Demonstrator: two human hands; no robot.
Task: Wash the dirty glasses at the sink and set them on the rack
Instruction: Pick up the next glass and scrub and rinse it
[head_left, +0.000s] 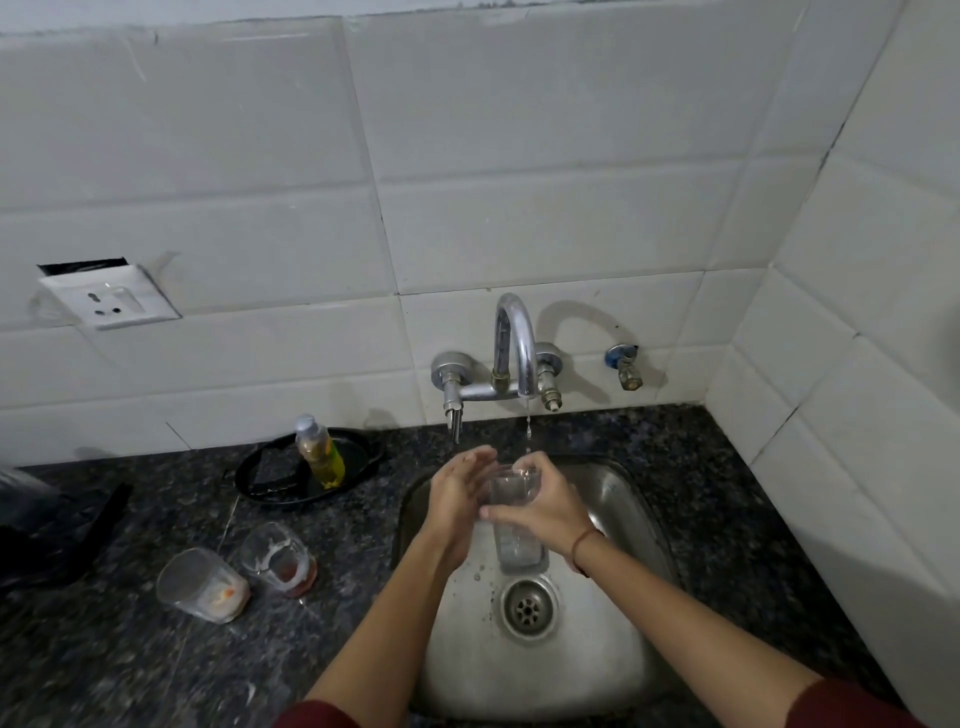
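Glass (517, 548) upright over the sink (618, 499), rim under a thin stream from the tap (519, 343). Right hand (545, 512) grasps it, fingers curled round the wall. Left hand (457, 499) lies flat against its left side, fingers straight. Glass base is hard to separate from the steel. Dirty glass (202, 584) and second dirty glass (280, 564) stand left on the counter (156, 675). Dark object (52, 525) is cut off at the left edge and cannot be identified.

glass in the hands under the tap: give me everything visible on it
The glass is a clear, tall tumbler, held roughly upright over the sink, mouth up toward the tap. A thin water stream falls at its rim. The right hand grips it round the upper part; the left hand presses flat on its side. No coloured residue shows.
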